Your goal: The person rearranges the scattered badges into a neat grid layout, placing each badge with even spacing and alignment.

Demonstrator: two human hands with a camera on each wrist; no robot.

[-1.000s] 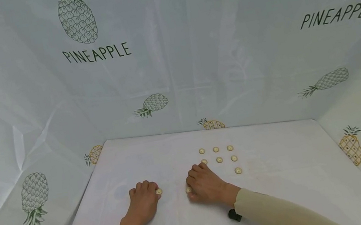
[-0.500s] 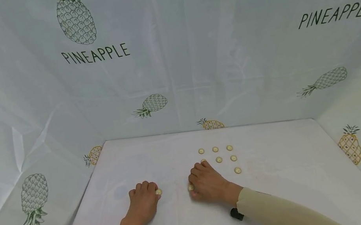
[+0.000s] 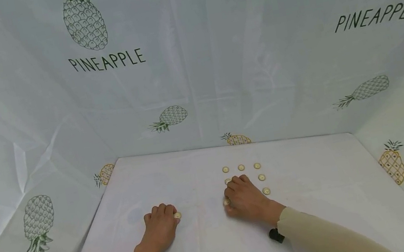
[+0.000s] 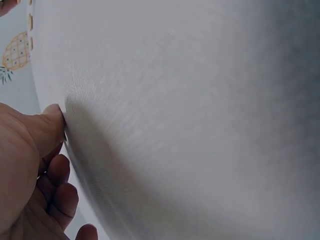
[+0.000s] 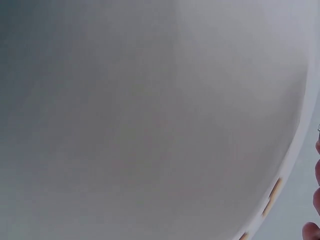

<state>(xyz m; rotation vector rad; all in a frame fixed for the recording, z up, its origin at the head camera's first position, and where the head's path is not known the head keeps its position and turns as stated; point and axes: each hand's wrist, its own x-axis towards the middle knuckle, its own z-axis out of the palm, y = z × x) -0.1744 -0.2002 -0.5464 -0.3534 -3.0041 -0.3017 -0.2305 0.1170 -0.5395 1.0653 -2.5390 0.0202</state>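
Note:
Two bare hands in beige sleeves are over the white table. In the head view my left hand (image 3: 161,224) pinches a small round wooden disc (image 3: 177,215) at its right side, between thumb and forefinger, low at the cloth. The left wrist view shows that hand's thumb (image 4: 49,122) pressed close to the cloth. My right hand (image 3: 247,201) pinches another round wooden disc (image 3: 226,201), held at its left edge. Beyond it lies a back row of discs (image 3: 241,167). One second-row disc (image 3: 228,181) is partly covered by the right fingers, and its neighbour is hidden.
To the right of the right hand lie a disc (image 3: 262,177) and a nearer disc (image 3: 267,191). A pineapple-printed cloth (image 3: 233,71) hangs behind and beside the table (image 3: 313,169). A black wrist camera (image 3: 276,235) sits under the right wrist.
My right hand has moved right and slightly away with its disc, covering the middle disc of the second row. The left hand has stayed in place.

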